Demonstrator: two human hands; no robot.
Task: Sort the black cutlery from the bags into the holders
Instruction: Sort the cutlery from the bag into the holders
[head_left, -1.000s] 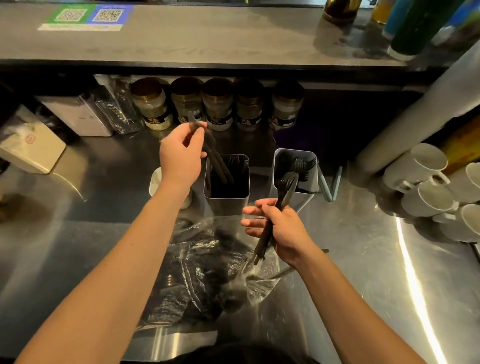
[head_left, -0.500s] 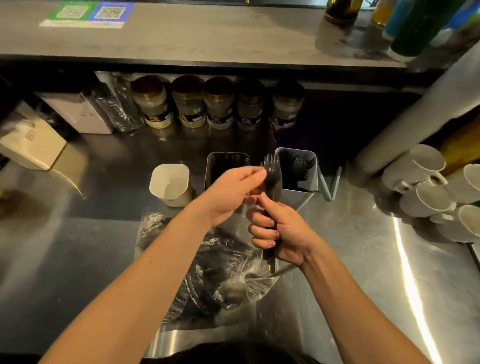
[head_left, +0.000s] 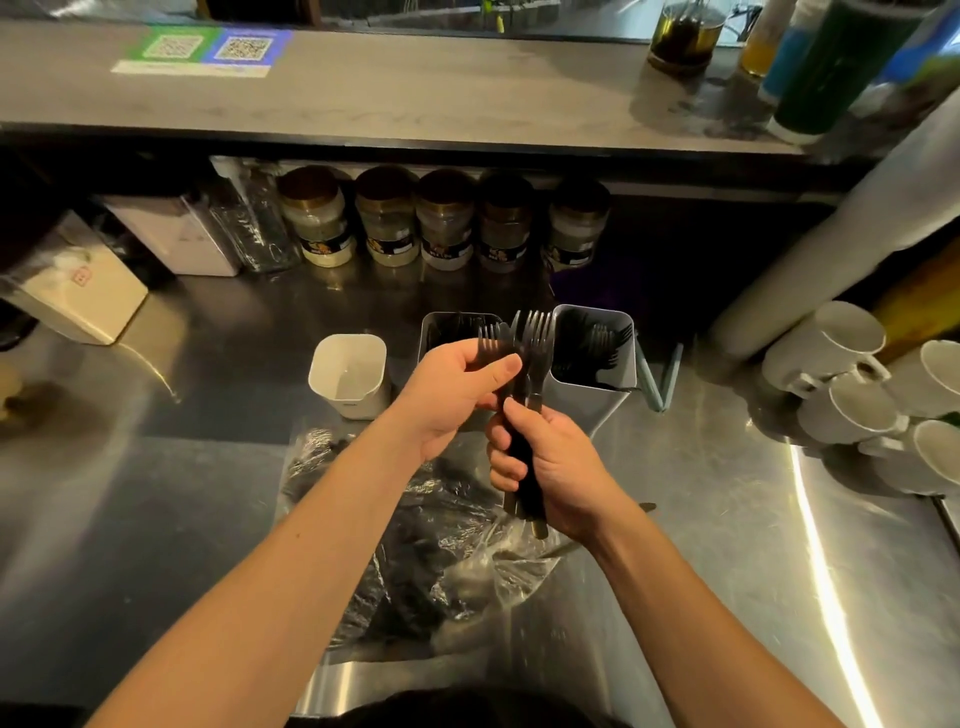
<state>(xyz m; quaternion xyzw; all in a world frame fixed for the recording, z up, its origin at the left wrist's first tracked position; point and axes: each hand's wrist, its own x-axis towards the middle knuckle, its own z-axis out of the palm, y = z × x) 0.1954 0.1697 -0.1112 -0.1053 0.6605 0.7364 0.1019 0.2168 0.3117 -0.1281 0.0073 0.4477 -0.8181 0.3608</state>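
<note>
Middle holder (head_left: 439, 327) mostly hidden behind left hand (head_left: 452, 395), its contents too dark to make out. Bag (head_left: 415, 545) on the worktop (head_left: 156, 493) is crumpled clear plastic, dark cutlery inside blurred, count unclear; its near edge is cut off by the person's dark clothing at frame bottom. Right hand (head_left: 550, 467) grip clamped round the handles of a bundle of black forks (head_left: 532, 343), tines up, handle ends poking out below the palm. Left hand grip pinches one fork from the bundle, thumb and fingers closed on it just below the tines. Bundle sits above the bag, in front of the middle holder and right holder (head_left: 597, 384); right holder carries black forks. White holder (head_left: 350, 376) at left looks empty. Mugs (head_left: 841, 374) at far right, jars (head_left: 384, 223) at back.
</note>
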